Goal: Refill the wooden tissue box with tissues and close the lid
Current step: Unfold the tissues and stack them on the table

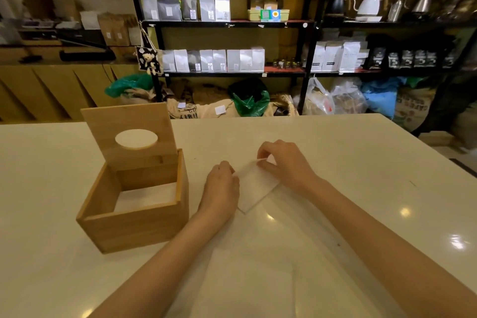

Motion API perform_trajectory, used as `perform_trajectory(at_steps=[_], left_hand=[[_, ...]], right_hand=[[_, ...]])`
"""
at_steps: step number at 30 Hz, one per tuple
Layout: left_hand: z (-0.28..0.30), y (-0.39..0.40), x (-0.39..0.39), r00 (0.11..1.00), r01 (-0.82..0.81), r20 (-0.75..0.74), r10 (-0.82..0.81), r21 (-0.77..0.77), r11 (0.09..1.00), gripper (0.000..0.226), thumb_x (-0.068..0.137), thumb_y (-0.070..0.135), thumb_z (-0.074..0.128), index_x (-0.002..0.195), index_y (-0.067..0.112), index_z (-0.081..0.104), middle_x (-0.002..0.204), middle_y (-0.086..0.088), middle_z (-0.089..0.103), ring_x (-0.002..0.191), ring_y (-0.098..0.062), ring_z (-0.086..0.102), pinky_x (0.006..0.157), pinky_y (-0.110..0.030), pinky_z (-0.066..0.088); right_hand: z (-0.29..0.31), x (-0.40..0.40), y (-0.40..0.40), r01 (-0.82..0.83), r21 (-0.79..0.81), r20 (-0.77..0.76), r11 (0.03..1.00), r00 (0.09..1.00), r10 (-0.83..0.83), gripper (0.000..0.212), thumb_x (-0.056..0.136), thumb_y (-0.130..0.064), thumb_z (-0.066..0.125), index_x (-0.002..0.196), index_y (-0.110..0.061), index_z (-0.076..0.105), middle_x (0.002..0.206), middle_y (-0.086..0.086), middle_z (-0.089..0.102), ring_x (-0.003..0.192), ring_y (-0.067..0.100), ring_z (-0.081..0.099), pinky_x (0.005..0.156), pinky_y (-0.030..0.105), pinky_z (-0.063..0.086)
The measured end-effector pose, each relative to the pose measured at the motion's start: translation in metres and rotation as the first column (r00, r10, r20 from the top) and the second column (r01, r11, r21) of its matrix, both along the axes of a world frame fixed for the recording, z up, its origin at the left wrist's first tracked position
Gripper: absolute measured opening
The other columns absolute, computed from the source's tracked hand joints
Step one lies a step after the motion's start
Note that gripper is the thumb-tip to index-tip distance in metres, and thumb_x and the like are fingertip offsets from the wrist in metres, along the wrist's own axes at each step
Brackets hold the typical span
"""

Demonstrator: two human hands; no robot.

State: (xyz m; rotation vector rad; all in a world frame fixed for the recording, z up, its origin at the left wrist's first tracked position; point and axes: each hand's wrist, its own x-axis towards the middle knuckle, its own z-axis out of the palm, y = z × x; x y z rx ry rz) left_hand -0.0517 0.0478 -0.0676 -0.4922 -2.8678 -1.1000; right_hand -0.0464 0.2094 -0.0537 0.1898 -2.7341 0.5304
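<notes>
Head view looks down on a pale, glossy desk (335, 142) with both forearms reaching in from the bottom edge. At the left stands the box (134, 224), square and wooden, open at the top. Its lid (129, 121) is raised at the far wall, standing nearly upright and leaning a little back, with an oval opening cut through it. Inside the box a white layer of tissues (147, 196) lies low against the far and right walls; how many there are cannot be told.

Just right of the box, not touching it, the left hand (222, 188) rests with its back up, its fingers curled down onto the near left edge of a flat white tissue (255, 186) that lies on the desk. The fingertips are hidden under the hand, so whether they pinch the sheet or only press on it cannot be told. Further right, the right hand (284, 162) pinches the far right corner of the same tissue between thumb and forefinger, lifting that corner slightly off the desk. The sheet lies slanted between the two hands, its near corner flat on the surface.

Behind the desk, black shelves (229, 24) carry rows of grey and white pouches, with kettles on the upper right and sacks and plastic bags on the floor beneath.
</notes>
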Motion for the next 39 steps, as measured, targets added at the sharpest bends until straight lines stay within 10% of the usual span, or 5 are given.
perform_trajectory(at_steps=[8, 13, 27, 35, 39], left_hand=[[0.025, -0.016, 0.039, 0.979, 0.095, -0.195, -0.063, 0.163, 0.982, 0.012, 0.092, 0.022, 0.046, 0.097, 0.016, 0.054, 0.096, -0.003, 0.064, 0.088, -0.020, 0.057, 0.076, -0.039, 0.050], [0.044, -0.045, 0.067, 0.960, 0.229, -0.215, -0.177, 0.248, 0.941, 0.010, 0.089, 0.023, 0.052, 0.092, 0.018, 0.060, 0.080, 0.010, 0.060, 0.077, -0.016, 0.056, 0.066, -0.028, 0.047], [0.028, -0.095, 0.085, 0.887, 0.255, 0.333, -0.318, 0.219, 0.942, 0.010, 0.084, 0.020, 0.060, 0.089, 0.015, 0.068, 0.076, -0.008, 0.069, 0.059, -0.009, 0.062, 0.047, -0.016, 0.050], [0.017, -0.091, 0.082, 0.861, 0.265, 0.357, -0.362, 0.292, 0.919, 0.010, 0.083, 0.012, 0.061, 0.089, 0.007, 0.067, 0.074, -0.009, 0.065, 0.046, -0.004, 0.060, 0.041, -0.015, 0.047], [0.015, -0.093, 0.081, 0.874, 0.297, 0.317, -0.368, 0.252, 0.921, 0.006, 0.082, 0.014, 0.063, 0.086, 0.011, 0.068, 0.079, -0.008, 0.064, 0.044, -0.006, 0.059, 0.041, -0.015, 0.047]], right_hand=[[0.041, 0.067, 0.000, 0.059, -0.137, -0.120, 0.989, 0.990, -0.076, 0.013, 0.084, -0.021, 0.062, 0.093, -0.018, 0.072, 0.083, -0.001, 0.068, 0.083, 0.015, 0.055, 0.080, 0.032, 0.042], [0.052, 0.119, -0.012, 0.055, -0.344, -0.085, 0.937, 0.992, -0.089, 0.007, 0.082, -0.023, 0.064, 0.084, -0.025, 0.070, 0.074, -0.017, 0.063, 0.075, -0.003, 0.057, 0.067, 0.005, 0.038], [0.008, 0.182, -0.067, 0.246, -0.798, 0.318, 0.551, 0.947, 0.037, 0.005, 0.079, -0.005, 0.066, 0.080, -0.001, 0.069, 0.060, 0.009, 0.065, 0.055, 0.014, 0.057, 0.052, 0.023, 0.044], [0.002, 0.181, -0.062, 0.251, -0.697, 0.299, 0.672, 0.953, -0.047, 0.005, 0.078, -0.012, 0.068, 0.074, -0.011, 0.069, 0.063, 0.015, 0.065, 0.058, 0.017, 0.059, 0.063, 0.028, 0.047], [0.001, 0.182, -0.059, 0.251, -0.624, 0.297, 0.740, 0.952, -0.073, 0.005, 0.078, -0.012, 0.068, 0.073, -0.013, 0.069, 0.059, 0.005, 0.065, 0.050, 0.003, 0.057, 0.053, 0.008, 0.043]])
